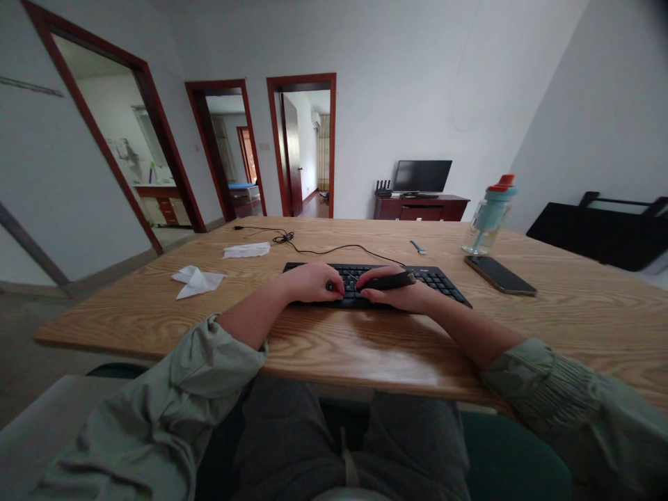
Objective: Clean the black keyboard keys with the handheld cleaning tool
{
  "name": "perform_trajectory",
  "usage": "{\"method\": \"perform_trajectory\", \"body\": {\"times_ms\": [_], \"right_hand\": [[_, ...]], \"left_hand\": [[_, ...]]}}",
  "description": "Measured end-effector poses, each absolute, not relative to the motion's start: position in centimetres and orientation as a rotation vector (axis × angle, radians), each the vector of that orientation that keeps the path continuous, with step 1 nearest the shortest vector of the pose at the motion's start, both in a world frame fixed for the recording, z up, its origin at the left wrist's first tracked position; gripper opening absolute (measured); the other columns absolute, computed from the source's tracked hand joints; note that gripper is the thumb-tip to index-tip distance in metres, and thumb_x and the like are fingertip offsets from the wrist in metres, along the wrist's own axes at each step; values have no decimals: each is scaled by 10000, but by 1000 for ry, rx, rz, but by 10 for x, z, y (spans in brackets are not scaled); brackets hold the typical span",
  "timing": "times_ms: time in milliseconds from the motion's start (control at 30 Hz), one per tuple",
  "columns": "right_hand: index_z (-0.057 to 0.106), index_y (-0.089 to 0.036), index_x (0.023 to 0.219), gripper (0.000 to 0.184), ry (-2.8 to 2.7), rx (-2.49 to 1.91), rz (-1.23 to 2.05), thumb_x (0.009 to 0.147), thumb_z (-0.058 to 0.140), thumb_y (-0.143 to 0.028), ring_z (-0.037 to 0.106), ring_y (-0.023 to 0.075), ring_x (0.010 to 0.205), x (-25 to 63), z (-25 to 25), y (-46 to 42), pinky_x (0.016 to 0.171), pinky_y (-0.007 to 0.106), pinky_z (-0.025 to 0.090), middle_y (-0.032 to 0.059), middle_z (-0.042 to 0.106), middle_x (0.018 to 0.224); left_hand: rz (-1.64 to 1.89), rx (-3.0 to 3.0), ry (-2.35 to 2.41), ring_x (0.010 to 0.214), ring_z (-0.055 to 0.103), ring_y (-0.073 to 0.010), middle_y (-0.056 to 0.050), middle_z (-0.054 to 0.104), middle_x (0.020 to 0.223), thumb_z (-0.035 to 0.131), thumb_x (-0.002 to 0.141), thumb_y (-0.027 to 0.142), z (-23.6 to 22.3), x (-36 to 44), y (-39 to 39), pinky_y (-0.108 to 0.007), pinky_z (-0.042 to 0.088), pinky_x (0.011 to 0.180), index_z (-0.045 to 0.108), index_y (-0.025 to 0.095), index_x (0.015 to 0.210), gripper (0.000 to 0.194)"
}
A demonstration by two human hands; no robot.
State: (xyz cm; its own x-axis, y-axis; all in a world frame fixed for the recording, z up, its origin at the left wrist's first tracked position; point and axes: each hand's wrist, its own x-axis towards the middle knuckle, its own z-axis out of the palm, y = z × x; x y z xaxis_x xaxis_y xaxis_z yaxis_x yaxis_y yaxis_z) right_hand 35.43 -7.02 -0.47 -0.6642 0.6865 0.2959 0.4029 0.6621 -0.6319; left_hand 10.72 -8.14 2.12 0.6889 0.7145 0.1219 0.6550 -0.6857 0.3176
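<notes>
Leftward, crumpled tissue (198, 281): lay on the left part of the desk (156, 316), between its left edge and the keyboard.
Flat tissue (246, 250): lay just beyond the crumpled one, toward the far left corner.
Cable (342, 248): ran from its plug (239, 227) near the far left corner, through a tangled coil, to the far side of the keyboard.
Left hand (313, 282): was over the left half of the keyboard, its fingers curled and pinching a small dark piece (329, 285).
Keyboard (446, 284): lay along the middle of the near edge, a little in from it, partly covered by both hands.
Right hand (404, 293): was just beside the left one, its fingers closed around a black-handled tool (387, 281), held slanted with its thin tip toward the left hand.
Small blue brush (417, 247): lay beyond the keyboard, near the far edge.
Bottle (488, 219): stood upright near the far right corner, red-topped, with clear liquid inside.
Phone (499, 275): lay dark side up in front of the bottle, right of the keyboard.
</notes>
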Motion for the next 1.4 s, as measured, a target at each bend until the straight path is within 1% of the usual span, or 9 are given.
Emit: {"method": "perform_trajectory", "body": {"times_ms": [200,300,433,667,800,933,1100,1267,1400], "right_hand": [[734,-224,967,211,-2382,-805,713,822,633,-339,638,157,796,350,-5,-72,732,271,505,17,717,906],[720,-211,946,189,-2348,-832,718,811,626,-306,624,149,757,348,-5,-74,697,267,495,20,701,876],[704,-215,925,163,-2345,-845,707,800,614,-267,611,147,756,346,-5,-76,708,273,492,16,685,861],[658,-203,883,139,-2310,-879,770,804,544,-211,561,135,657,342,-8,-75,620,266,463,18,641,776],[634,-193,876,121,-2263,-888,817,802,543,-222,533,119,614,341,-8,-77,565,244,429,4,606,734],[628,-188,881,122,-2223,-904,839,811,547,-247,527,115,613,341,-7,-80,549,232,414,-7,591,709],[636,-193,864,113,-2261,-885,834,793,548,-200,548,118,639,342,-7,-80,555,226,418,-2,604,717],[616,-195,856,92,-2078,-1012,1058,788,576,-242,552,117,578,337,-9,-81,478,208,430,-3,600,667],[559,-205,860,134,-1847,-1023,1269,812,605,-322,610,140,631,332,-14,-80,474,213,496,0,594,684]], "left_hand": [[314,2727,1004,792,648,-150,1,737,871,644,776,202,19,107,-79,-230,460,758,776,255,876,173],[288,2763,1030,812,646,-154,-9,736,898,621,806,220,18,108,-79,-235,463,775,768,253,894,175],[285,2823,1007,833,638,-160,-20,725,920,610,825,229,16,109,-78,-240,465,788,760,248,891,165],[279,2883,1010,812,629,-139,-24,701,942,588,855,201,13,113,-78,-220,456,751,751,222,922,178],[265,2892,1016,813,631,-132,-23,705,941,594,855,198,14,112,-77,-213,453,748,750,215,928,173],[261,2877,1037,835,635,-132,-25,712,942,609,854,226,13,109,-75,-208,456,768,752,208,953,175],[262,2863,1013,834,638,-131,-22,721,929,612,843,228,12,108,-74,-200,459,764,756,210,959,185],[281,2847,1060,814,640,-131,-18,727,929,610,838,238,11,108,-73,-205,451,737,753,217,961,190],[297,2825,1118,767,631,-130,-11,726,891,616,828,244,15,110,-76,-213,432,692,750,223,946,180]]}}
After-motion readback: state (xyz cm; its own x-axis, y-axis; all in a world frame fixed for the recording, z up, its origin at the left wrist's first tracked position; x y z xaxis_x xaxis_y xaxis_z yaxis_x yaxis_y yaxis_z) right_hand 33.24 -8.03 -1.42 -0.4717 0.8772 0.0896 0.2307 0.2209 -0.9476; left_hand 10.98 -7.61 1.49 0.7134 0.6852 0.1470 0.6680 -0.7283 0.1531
